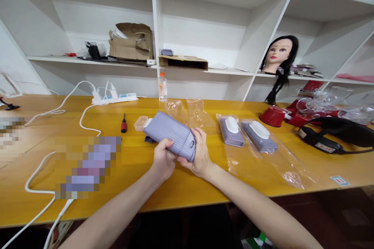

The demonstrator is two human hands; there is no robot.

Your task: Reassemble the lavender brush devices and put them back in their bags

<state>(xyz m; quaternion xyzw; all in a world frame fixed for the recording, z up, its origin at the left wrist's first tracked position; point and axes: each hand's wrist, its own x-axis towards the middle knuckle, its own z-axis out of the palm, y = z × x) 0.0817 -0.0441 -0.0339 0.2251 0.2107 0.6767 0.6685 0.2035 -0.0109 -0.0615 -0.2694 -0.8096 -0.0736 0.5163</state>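
Above the wooden table I hold a lilac, ribbed, box-shaped plastic device (166, 132), tilted, its near end cap showing a small dark oval. My left hand (164, 158) grips its near left side, thumb on the ribbed face. Around the capped end my right hand (201, 155) is closed, fingers over the edge and thumb beneath. Beyond the device's far end show a translucent peach cup-like piece (141, 123) and a bit of white; I cannot tell whether they are attached. To the right, two similar lilac devices with white oval tops, a shorter one (232, 134) and another (260, 136), lie with clear plastic bags.
A red-handled screwdriver (124, 124), a power strip (117, 98) with white cables and a clear bottle (162, 86) lie or stand behind. Empty clear bags (198, 112) lie mid-table. A black headset-like object (324, 136) and red parts (273, 116) are at right; a pixelated, cabled object (90, 167) lies left.
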